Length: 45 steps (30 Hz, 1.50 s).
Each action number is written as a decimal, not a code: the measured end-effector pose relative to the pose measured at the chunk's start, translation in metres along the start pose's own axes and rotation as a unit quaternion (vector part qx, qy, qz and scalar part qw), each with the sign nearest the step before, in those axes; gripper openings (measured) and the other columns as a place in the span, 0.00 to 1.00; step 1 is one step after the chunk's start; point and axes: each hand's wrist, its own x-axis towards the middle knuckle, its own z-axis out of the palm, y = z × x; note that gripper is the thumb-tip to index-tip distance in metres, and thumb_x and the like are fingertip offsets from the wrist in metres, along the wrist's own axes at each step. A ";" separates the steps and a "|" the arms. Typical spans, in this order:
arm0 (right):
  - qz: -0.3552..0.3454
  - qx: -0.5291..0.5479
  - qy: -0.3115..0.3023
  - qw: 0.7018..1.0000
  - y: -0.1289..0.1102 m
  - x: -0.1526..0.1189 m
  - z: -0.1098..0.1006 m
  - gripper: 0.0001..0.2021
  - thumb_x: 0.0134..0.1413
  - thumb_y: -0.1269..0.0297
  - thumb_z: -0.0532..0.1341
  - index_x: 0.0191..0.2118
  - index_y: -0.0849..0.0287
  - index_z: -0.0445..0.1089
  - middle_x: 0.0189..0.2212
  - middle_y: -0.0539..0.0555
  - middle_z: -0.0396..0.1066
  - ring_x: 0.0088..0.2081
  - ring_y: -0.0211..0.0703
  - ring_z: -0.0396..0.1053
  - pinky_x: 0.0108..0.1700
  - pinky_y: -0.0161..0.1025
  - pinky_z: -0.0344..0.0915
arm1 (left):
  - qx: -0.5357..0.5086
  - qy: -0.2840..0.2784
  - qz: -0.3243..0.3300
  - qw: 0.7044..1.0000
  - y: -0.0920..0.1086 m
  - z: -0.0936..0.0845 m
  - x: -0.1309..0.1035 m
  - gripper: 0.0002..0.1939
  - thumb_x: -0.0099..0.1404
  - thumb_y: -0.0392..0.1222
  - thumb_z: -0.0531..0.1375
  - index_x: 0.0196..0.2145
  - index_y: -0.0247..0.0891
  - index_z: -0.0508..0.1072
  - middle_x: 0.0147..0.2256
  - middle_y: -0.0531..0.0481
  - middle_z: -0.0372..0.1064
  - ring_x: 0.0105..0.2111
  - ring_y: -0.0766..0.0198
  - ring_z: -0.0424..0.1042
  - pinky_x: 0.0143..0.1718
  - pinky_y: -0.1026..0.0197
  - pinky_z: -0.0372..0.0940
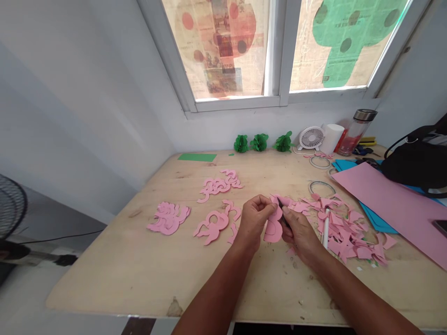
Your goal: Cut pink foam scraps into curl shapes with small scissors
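Observation:
Between my two hands, above the wooden table [139, 274], is a pink paper piece [274, 229] with a curved outline. My left hand [254, 217] pinches its left edge between thumb and fingers. Dark-handled scissors [283, 215] are closed in my right hand [299, 232], their blades against the paper's upper right edge. Cut pink shapes [213, 227] lie left of my hands, with another group [220, 185] behind them and a stacked pile [168, 217] farther left.
Pink scraps [349, 232] and a white pen [326, 229] lie at the right, beside a large pink sheet [391, 204] over blue sheets [377, 218]. Green paper figures [259, 142], a small fan [312, 138] and a bottle [356, 132] stand along the back.

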 end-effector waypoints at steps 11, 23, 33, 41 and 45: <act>-0.001 0.024 0.006 1.000 0.004 0.000 0.000 0.20 0.54 0.51 0.54 0.19 0.59 0.53 0.13 0.42 0.46 0.16 0.29 0.40 0.18 0.31 0.36 | -0.013 -0.005 0.000 1.000 -0.001 0.002 -0.003 0.09 0.49 0.39 0.62 0.21 0.34 0.65 0.20 0.55 0.60 0.22 0.71 0.59 0.27 0.66 0.56; 0.002 0.003 0.013 1.000 0.000 -0.001 0.001 0.21 0.52 0.48 0.55 0.19 0.58 0.54 0.12 0.42 0.45 0.16 0.29 0.39 0.18 0.31 0.35 | -0.022 -0.004 -0.011 1.000 0.000 0.002 -0.003 0.09 0.47 0.39 0.64 0.23 0.34 0.67 0.21 0.54 0.62 0.22 0.71 0.60 0.28 0.66 0.57; 0.000 -0.019 0.000 1.000 0.001 -0.002 0.001 0.22 0.52 0.46 0.54 0.18 0.58 0.53 0.12 0.42 0.45 0.15 0.29 0.38 0.17 0.32 0.35 | -0.027 -0.008 -0.011 1.000 0.000 0.000 -0.001 0.10 0.47 0.42 0.64 0.22 0.35 0.67 0.21 0.53 0.62 0.22 0.70 0.60 0.25 0.66 0.57; 0.012 -0.039 -0.001 0.999 -0.003 -0.002 0.001 0.21 0.52 0.48 0.54 0.20 0.59 0.57 0.11 0.42 0.46 0.15 0.29 0.38 0.17 0.32 0.36 | -0.023 -0.025 -0.020 0.999 0.001 -0.004 0.001 0.10 0.49 0.42 0.63 0.23 0.34 0.67 0.21 0.52 0.63 0.21 0.70 0.62 0.24 0.65 0.59; 0.013 -0.059 0.002 0.998 -0.001 -0.001 0.000 0.21 0.52 0.46 0.53 0.22 0.60 0.62 0.10 0.41 0.46 0.14 0.29 0.39 0.16 0.31 0.37 | -0.031 -0.063 -0.031 0.997 0.006 -0.005 -0.001 0.11 0.50 0.44 0.62 0.23 0.36 0.64 0.19 0.54 0.61 0.17 0.68 0.62 0.21 0.62 0.60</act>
